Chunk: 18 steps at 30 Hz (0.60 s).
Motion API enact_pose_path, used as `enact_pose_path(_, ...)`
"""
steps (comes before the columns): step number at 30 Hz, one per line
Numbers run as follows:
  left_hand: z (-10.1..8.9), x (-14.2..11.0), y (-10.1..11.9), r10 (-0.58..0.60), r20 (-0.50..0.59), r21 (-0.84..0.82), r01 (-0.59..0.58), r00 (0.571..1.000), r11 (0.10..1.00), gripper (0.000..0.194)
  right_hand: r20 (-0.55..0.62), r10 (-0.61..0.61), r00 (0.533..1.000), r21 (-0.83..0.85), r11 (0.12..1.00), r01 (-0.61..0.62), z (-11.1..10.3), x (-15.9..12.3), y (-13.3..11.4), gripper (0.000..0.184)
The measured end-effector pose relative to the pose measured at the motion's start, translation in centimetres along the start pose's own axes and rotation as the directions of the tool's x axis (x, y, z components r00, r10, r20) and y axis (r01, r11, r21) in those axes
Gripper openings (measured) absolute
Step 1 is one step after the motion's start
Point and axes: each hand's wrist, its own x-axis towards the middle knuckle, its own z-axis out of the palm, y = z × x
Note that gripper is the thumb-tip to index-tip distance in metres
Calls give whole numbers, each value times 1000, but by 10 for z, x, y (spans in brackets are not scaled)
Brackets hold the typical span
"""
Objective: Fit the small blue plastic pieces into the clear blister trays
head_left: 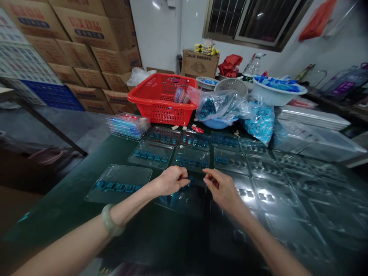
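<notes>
Both my hands hover over a clear plastic blister tray [186, 195] on the dark green table [66, 207]. My left hand [171, 180], with a pale bangle on its wrist, has its fingers curled in a pinch above small blue pieces in the tray. My right hand [220, 188] is also pinched, fingertips pointing toward the left hand; what either holds is too small to make out. Several more clear trays [151, 154] with rows of blue pieces lie beyond and to the left. Clear trays without pieces [270, 193] spread to the right.
A red basket [162, 97] stands at the back, beside plastic bags of blue pieces [218, 107] and a white bowl [276, 92]. A stack of filled trays [128, 125] sits at back left. Cardboard boxes [94, 50] line the left wall.
</notes>
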Motion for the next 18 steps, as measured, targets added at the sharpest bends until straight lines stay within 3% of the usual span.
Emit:
enact_pose_path(3, -7, -4, 3, -61, -29, -297, 49, 998, 954, 24, 45, 109, 993, 273, 955, -117, 14, -3, -9, 27)
enact_pose_path(5, -8, -6, 6, -98, -8, -550, 78, 995, 832, 22, 69, 143, 987, 371, 915, -159, 23, -2, -14, 34)
enact_pose_path(7, -7, -7, 9, -113, 20, -666, 98, 993, 740, 21, 85, 139, 987, 411, 897, -162, 28, 2, -17, 39)
enact_pose_path(10, -6, -7, 7, -163, -42, -561, 111, 986, 820, 20, 32, 138, 990, 335, 932, -141, 27, 6, -13, 33)
enact_pose_path(14, -7, -8, -3, -176, -142, -342, 119, 974, 932, 19, -76, 122, 990, 34, 992, -119, 14, 8, -2, 23)
enact_pose_path(18, -1, -14, -5, -126, -124, -193, 101, 984, 976, 11, 35, 41, 999, -130, 991, -36, 13, 6, -7, 19)
